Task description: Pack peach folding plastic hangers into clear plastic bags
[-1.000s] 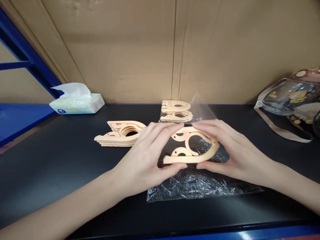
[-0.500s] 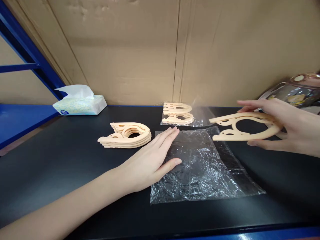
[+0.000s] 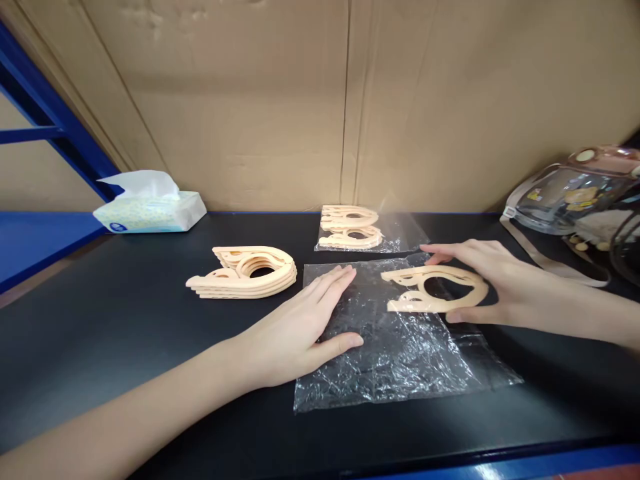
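Observation:
My left hand [image 3: 305,327] lies flat with fingers stretched out, on the left part of a clear plastic bag [image 3: 380,360] spread on the black tabletop. Held between the thumb and fingers of my right hand [image 3: 493,283] is a beige folding hanger [image 3: 435,304], folded up, with its narrow ends pointing left. It is over the bag's right part; I cannot tell whether its tips are inside the bag. A stack of several similar folded hangers [image 3: 245,287] sits left of my left hand. Farther back, more hangers [image 3: 350,237] lie in another clear bag [image 3: 400,235].
A tissue pack [image 3: 150,212] stands at the back left, near a blue metal frame [image 3: 55,133]. At the back right is a clear bottle [image 3: 555,193] with a strap [image 3: 550,253]. A cardboard wall [image 3: 240,107] closes off the back.
My right hand has moved left and down, bringing the folding hanger over the bag's right part. My left hand stays flat on the bag. The view has shifted slightly.

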Demonstrator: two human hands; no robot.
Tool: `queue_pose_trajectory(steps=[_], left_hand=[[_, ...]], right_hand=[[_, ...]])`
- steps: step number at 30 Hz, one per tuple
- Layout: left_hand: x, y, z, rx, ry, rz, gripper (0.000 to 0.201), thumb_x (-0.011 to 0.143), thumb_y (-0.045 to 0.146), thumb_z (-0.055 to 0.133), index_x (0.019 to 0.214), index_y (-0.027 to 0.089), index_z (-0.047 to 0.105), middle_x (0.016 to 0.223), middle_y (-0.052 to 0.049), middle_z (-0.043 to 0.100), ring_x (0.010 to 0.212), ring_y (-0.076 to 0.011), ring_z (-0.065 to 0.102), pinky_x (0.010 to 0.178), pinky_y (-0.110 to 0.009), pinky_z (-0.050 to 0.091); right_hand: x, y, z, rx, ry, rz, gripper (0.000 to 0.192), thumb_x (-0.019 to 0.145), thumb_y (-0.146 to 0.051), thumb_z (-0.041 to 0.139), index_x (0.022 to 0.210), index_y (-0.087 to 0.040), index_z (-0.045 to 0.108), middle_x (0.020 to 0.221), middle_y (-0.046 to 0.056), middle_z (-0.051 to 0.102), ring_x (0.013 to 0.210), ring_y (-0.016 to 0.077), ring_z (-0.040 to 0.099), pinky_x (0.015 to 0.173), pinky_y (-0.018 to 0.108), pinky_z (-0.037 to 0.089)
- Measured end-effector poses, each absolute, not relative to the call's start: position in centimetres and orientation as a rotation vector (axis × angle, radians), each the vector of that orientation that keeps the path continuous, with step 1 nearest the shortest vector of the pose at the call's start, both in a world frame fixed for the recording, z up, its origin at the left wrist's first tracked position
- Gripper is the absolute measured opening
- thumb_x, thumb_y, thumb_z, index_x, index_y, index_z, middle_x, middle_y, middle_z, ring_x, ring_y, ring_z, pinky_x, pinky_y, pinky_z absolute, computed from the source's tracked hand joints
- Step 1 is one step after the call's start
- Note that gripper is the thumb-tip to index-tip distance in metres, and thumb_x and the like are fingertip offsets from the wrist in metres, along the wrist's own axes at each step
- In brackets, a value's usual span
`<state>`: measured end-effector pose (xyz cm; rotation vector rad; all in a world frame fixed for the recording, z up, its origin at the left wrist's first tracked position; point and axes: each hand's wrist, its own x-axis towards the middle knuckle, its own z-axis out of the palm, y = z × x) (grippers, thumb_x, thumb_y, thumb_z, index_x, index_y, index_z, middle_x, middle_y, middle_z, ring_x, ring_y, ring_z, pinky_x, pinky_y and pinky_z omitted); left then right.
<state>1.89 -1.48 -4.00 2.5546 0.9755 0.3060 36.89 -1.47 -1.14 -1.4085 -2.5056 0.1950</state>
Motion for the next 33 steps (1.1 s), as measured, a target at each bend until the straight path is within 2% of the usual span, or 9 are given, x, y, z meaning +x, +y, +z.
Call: queue_pose_trajectory(steps=[4, 7, 11, 13, 17, 24, 27, 33], left_hand=[[2.0, -1.6, -3.6, 2.552, 0.981, 0.294, 0.085, 0.106, 0.059, 0.05, 0.168, 0.009, 0.019, 0.175, -0.018, 0.023, 0.162, -0.0305, 0.023, 0.13, -0.049, 0.03], [2.1, -1.6, -3.7, 2.596, 0.975, 0.312, 0.084, 0.105, 0.058, 0.054, 0.167, 0.01, 0.024, 0.174, -0.02, 0.026, 0.163, -0.0333, 0.02, 0.131, -0.057, 0.024], [2.3, -1.5, -3.8, 2.616, 1.002, 0.293, 0.087, 0.102, 0.059, 0.059, 0.166, 0.011, 0.025, 0.174, -0.02, 0.025, 0.163, -0.0372, 0.014, 0.131, -0.066, 0.014], [2.3, -1.5, -3.8, 2.595, 1.013, 0.275, 0.088, 0.102, 0.059, 0.059, 0.167, 0.011, 0.024, 0.175, -0.019, 0.023, 0.163, -0.0376, 0.013, 0.13, -0.066, 0.016], [2.2, -1.5, -3.8, 2.587, 1.005, 0.269, 0.088, 0.102, 0.059, 0.058, 0.167, 0.011, 0.024, 0.175, -0.019, 0.021, 0.164, -0.0376, 0.013, 0.13, -0.067, 0.017], [2.2, -1.3, -4.1, 2.611, 0.956, 0.326, 0.084, 0.102, 0.062, 0.055, 0.166, 0.014, 0.027, 0.175, -0.018, 0.024, 0.163, -0.0363, 0.015, 0.131, -0.064, 0.018], [2.3, -1.3, -4.0, 2.611, 0.959, 0.293, 0.085, 0.103, 0.06, 0.057, 0.165, 0.011, 0.027, 0.175, -0.02, 0.023, 0.163, -0.0365, 0.015, 0.131, -0.064, 0.016], [2.3, -1.4, -3.8, 2.608, 0.955, 0.302, 0.086, 0.102, 0.058, 0.059, 0.165, 0.009, 0.028, 0.174, -0.02, 0.023, 0.163, -0.0364, 0.016, 0.131, -0.062, 0.018]], right_hand=[[34.9, -1.0, -2.7, -1.385, -2.446, 0.267, 0.08, 0.084, -0.067, 0.074, 0.152, -0.033, 0.05, 0.136, 0.011, 0.07, 0.123, 0.04, 0.059, 0.105, 0.061, 0.044], [34.7, -1.1, -3.2, -1.398, -2.445, 0.26, 0.079, 0.085, -0.071, 0.071, 0.151, -0.033, 0.051, 0.143, 0.012, 0.067, 0.128, 0.0413, 0.058, 0.104, 0.061, 0.045], [36.3, -1.2, -2.8, -1.412, -2.467, 0.189, 0.08, 0.084, -0.068, 0.074, 0.151, -0.032, 0.051, 0.13, 0.011, 0.073, 0.121, 0.0408, 0.063, 0.105, 0.06, 0.044], [37.1, -1.2, -2.7, -1.433, -2.477, 0.196, 0.071, 0.086, -0.059, 0.073, 0.149, -0.033, 0.053, 0.123, 0.009, 0.075, 0.119, 0.0393, 0.065, 0.105, 0.059, 0.044], [37.1, -0.8, -3.3, -1.403, -2.444, 0.238, 0.062, 0.09, -0.049, 0.071, 0.147, -0.037, 0.051, 0.124, 0.004, 0.076, 0.128, 0.037, 0.062, 0.108, 0.057, 0.043], [33.0, -0.6, -4.1, -1.375, -2.281, 0.299, 0.057, 0.091, -0.052, 0.071, 0.143, -0.04, 0.052, 0.121, -0.001, 0.081, 0.123, 0.0337, 0.067, 0.109, 0.056, 0.04], [31.9, -0.6, -3.9, -1.405, -2.221, 0.359, 0.057, 0.089, -0.052, 0.074, 0.14, -0.04, 0.053, 0.12, -0.002, 0.083, 0.125, 0.0332, 0.066, 0.11, 0.057, 0.038], [31.0, -0.5, -3.8, -1.377, -2.192, 0.375, 0.051, 0.091, -0.053, 0.07, 0.137, -0.035, 0.057, 0.116, 0.0, 0.084, 0.121, 0.0332, 0.07, 0.107, 0.056, 0.042]])
